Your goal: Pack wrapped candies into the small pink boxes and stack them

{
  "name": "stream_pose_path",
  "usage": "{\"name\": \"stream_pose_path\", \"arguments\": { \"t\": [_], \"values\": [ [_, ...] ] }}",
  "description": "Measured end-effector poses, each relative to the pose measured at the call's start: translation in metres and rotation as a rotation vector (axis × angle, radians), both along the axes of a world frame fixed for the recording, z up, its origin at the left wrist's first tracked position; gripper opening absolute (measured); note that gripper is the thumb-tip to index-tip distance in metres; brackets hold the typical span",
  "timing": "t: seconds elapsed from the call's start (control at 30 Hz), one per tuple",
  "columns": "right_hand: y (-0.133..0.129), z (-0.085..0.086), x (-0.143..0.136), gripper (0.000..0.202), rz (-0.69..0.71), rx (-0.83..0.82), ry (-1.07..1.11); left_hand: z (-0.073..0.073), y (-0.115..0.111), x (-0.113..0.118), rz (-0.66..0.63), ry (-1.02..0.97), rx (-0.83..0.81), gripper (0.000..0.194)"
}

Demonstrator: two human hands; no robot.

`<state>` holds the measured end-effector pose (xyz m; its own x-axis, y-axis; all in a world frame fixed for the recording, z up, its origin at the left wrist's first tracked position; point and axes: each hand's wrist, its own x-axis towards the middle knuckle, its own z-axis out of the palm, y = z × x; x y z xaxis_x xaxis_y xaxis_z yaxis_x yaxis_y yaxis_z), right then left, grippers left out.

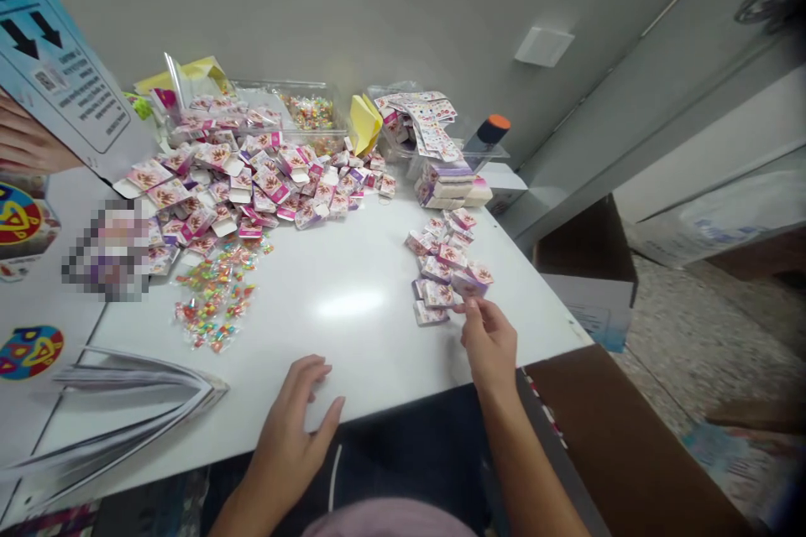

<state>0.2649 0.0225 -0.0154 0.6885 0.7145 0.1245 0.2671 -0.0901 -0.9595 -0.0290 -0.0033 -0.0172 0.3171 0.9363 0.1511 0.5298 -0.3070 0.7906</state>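
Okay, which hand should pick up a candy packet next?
Probably your left hand: it looks empty and is nearer the candy packets, while your right hand is farther off, at the small boxes on the right.

A plain grey wall (302, 8) stood behind a white table (353, 268), bearing a small white plate (545, 46). To the right, a grey door (705, 42) with a metal handle (768, 3) was noted, with speckled flooring (673, 336) below and brown cardboard (630, 436) beside the table. A bright light reflection (350, 303) marked the tabletop.
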Motion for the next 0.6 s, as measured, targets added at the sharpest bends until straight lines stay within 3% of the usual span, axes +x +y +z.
{"name": "stream_pose_path", "arguments": {
  "t": [0.1,0.2,0.3,0.43,0.5,0.6],
  "values": [
    [-0.009,-0.002,-0.016,0.042,0.072,-0.097,-0.039,-0.003,-0.005,-0.003,0.035,-0.035,0.024,0.023],
    [-0.014,-0.005,-0.048,0.038,0.238,-0.140,-0.051,-0.003,-0.012,-0.006,0.063,-0.067,0.089,0.019],
    [-0.012,-0.006,-0.091,0.032,0.506,-0.110,-0.073,0.002,-0.022,-0.013,0.096,-0.142,0.233,0.018],
    [-0.001,-0.001,-0.158,0.018,0.975,0.013,-0.202,0.016,-0.041,-0.028,0.120,-0.198,0.421,0.022],
    [0.006,0.002,-0.191,0.020,1.163,0.092,-0.306,0.022,-0.048,-0.039,0.207,-0.150,0.473,0.023],
    [0.018,0.003,-0.230,0.033,1.282,0.118,-0.451,0.025,-0.053,-0.056,0.390,-0.041,0.549,0.026]
  ]
}}
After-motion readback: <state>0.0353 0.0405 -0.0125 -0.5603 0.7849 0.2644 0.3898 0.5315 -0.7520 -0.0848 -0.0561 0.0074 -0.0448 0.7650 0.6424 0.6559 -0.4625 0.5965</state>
